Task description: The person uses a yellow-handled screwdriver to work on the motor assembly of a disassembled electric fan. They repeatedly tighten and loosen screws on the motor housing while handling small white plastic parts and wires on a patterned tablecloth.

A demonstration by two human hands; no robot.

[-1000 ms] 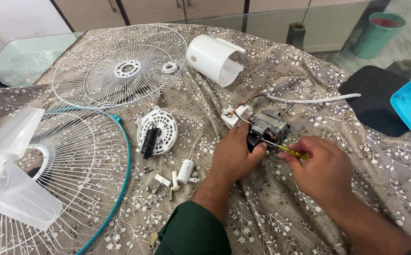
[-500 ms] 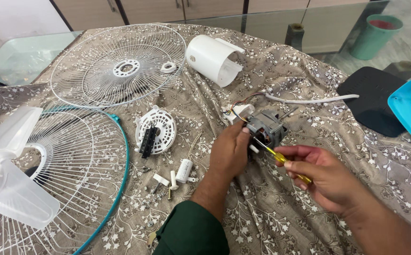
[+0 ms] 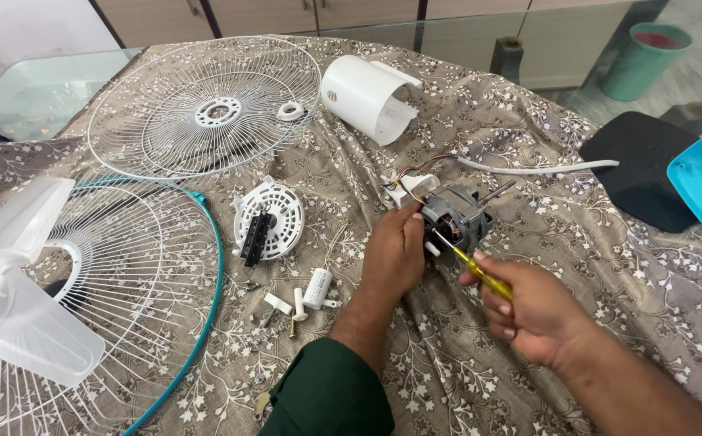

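A grey fan motor (image 3: 460, 216) with copper windings lies on the patterned cloth near the middle. My left hand (image 3: 394, 254) grips its left side and steadies it. My right hand (image 3: 532, 307) holds a yellow-handled screwdriver (image 3: 480, 273), whose metal tip touches the motor's front face. Coloured wires and a white cable (image 3: 538, 169) run from the motor toward the right.
A white wire fan guard (image 3: 206, 105) lies at the back left, a teal-rimmed guard (image 3: 145, 299) with translucent blades (image 3: 20, 315) at the front left. A white motor cover (image 3: 365, 95), a round white plate (image 3: 269, 218), a capacitor (image 3: 316, 289) and small loose parts surround the hands.
My right hand has drawn back toward me and lower, with the screwdriver now angled up to the motor's face. My left hand stays on the motor.
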